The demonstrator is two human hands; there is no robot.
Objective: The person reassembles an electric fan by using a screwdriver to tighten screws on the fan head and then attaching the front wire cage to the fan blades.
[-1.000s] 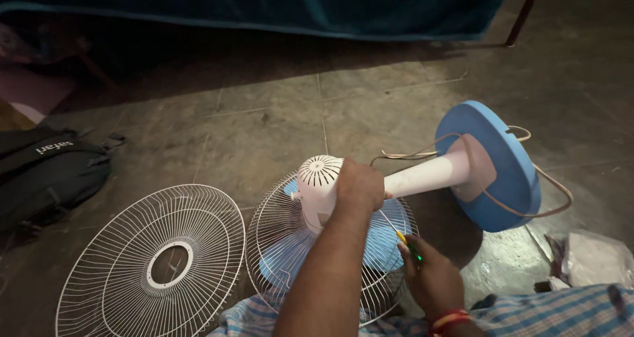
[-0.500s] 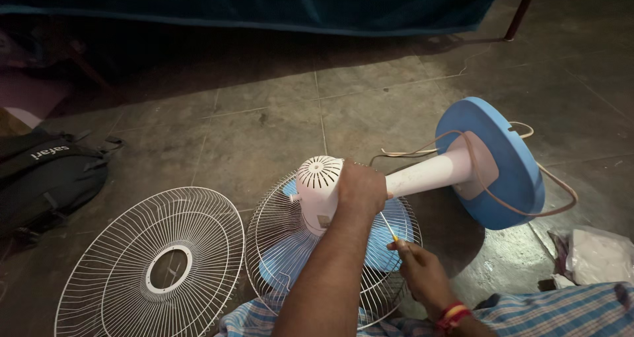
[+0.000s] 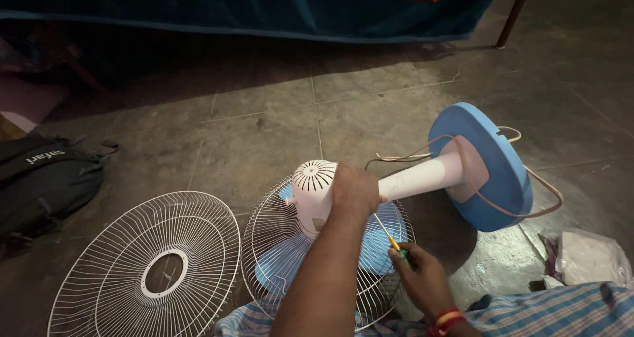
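Lowered screwdriver (image 3: 386, 233), white-and-blue toppled fan (image 3: 317, 191)

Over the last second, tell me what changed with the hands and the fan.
Little changed. The right hand shifted slightly on the screwdriver, its tip staying at the white motor housing. The left hand kept its grip on the housing. The loose grille, blue base and backpack stayed put.

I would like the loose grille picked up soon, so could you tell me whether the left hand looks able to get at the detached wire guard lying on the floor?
Probably yes, but not at once: the left hand grips the white motor housing. The detached wire guard lies flat beside the fan, uncovered, on that arm's side.
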